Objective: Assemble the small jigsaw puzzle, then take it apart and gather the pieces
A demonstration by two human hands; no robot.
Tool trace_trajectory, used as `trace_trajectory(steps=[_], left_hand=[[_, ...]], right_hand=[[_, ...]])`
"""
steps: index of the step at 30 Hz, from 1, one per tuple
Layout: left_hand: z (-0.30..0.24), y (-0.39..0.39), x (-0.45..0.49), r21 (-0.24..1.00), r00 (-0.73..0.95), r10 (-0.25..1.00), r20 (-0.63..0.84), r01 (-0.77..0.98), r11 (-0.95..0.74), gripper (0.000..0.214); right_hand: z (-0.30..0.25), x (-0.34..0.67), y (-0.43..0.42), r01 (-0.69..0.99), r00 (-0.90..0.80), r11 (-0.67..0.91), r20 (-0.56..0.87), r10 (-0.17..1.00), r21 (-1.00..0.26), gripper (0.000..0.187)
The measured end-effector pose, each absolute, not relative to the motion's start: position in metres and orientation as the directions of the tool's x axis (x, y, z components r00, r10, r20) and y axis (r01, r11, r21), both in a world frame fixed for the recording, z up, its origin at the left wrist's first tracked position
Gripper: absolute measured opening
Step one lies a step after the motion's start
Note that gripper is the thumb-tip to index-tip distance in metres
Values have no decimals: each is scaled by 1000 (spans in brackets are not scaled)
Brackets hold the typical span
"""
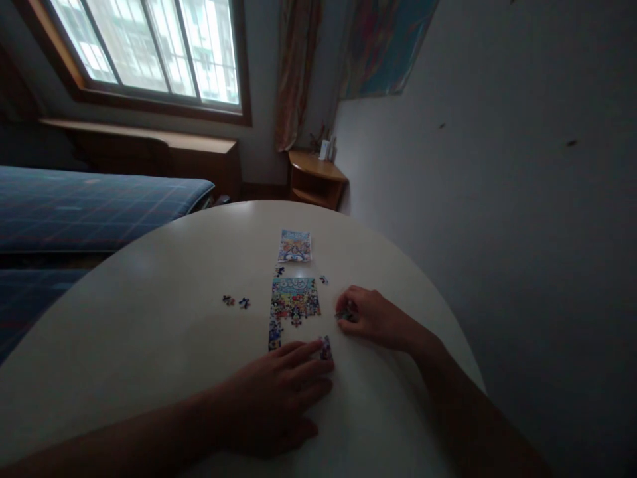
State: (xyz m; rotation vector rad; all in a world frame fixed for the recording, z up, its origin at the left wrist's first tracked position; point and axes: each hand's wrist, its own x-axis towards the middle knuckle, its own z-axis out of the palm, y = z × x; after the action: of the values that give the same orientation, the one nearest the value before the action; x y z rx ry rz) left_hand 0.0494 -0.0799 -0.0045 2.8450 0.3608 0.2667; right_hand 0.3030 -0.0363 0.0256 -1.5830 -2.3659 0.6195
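A partly joined jigsaw puzzle (294, 292) lies on the white round table (199, 338), its left edge running down toward me. My left hand (283, 392) rests flat near its lower edge, fingers stretched out. The fingertips touch a small group of puzzle pieces (325, 348), and the hand hides part of the puzzle's bottom. To the right of the puzzle, my right hand (371, 317) is curled with its fingertips closed around puzzle pieces (350, 312), mostly covered by the fingers. How many it holds I cannot tell.
Beyond the puzzle lies a small printed picture sheet (294, 246). Loose pieces sit at the left (243, 303), above the puzzle (279, 271) and at its upper right (324, 280). A bed (99, 206), a corner shelf (318, 166) and a wall (497, 199) surround the table.
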Motion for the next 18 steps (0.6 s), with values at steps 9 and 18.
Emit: trace_trajectory(steps=[9, 18], left_hand=[[-6, -81, 48, 289, 947, 278, 162, 223, -931, 44], [-5, -81, 49, 276, 945, 284, 163, 232, -933, 43]], right_hand=[[22, 289, -41, 709, -464, 342, -44, 885, -616, 12], [17, 283, -40, 631, -452, 308, -14, 892, -712, 19]])
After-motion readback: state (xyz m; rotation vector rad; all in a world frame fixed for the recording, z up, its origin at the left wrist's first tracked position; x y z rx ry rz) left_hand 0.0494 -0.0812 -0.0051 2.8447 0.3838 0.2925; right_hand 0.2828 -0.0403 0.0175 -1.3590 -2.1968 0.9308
